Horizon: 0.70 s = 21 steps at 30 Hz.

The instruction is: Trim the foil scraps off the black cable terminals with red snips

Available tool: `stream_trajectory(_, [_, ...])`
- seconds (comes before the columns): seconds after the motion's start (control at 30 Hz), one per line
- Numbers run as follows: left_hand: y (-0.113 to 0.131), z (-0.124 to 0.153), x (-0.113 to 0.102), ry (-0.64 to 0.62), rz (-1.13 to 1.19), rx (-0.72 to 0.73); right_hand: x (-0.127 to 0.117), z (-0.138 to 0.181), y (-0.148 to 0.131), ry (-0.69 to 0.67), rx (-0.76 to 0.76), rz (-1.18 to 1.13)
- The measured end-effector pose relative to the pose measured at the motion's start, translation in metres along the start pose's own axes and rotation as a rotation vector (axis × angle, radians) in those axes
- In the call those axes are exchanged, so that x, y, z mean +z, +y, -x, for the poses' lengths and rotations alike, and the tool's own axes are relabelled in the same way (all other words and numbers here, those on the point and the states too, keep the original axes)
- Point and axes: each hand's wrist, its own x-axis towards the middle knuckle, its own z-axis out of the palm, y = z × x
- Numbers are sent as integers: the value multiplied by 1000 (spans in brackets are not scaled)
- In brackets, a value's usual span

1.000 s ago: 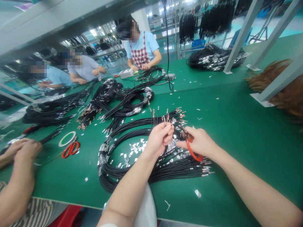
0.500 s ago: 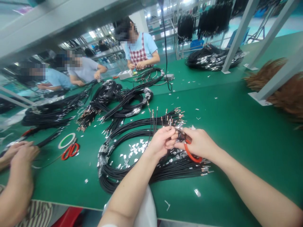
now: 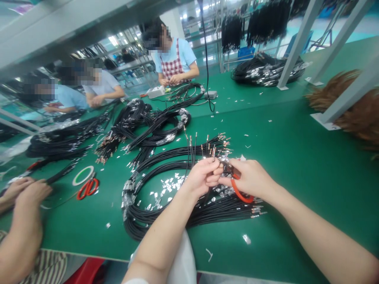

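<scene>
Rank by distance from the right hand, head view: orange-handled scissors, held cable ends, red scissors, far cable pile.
1. orange-handled scissors: in the right hand.
2. cable ends: in left hand, alongside.
3. red scissors: mat, far left.
4. far cable pile: back right.

Bright overhead light is flooding the green tabletop (image 3: 296, 157) evenly, casting only faint shadows; wide-angle distortion is bending the edges, and distant faces are appearing blurred.

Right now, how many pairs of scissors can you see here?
2. The orange scissors are in the right hand; the red scissors lie beside the tape roll. Others may hide under the cables.
</scene>
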Motion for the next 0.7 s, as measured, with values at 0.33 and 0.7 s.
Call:
stream_trajectory(0.33, [10, 4, -2, 56, 12, 119, 1, -6, 14, 46, 56, -314])
stream_trajectory(0.7, [-7, 0, 6, 28, -31, 54, 3, -5, -12, 414, 138, -1007])
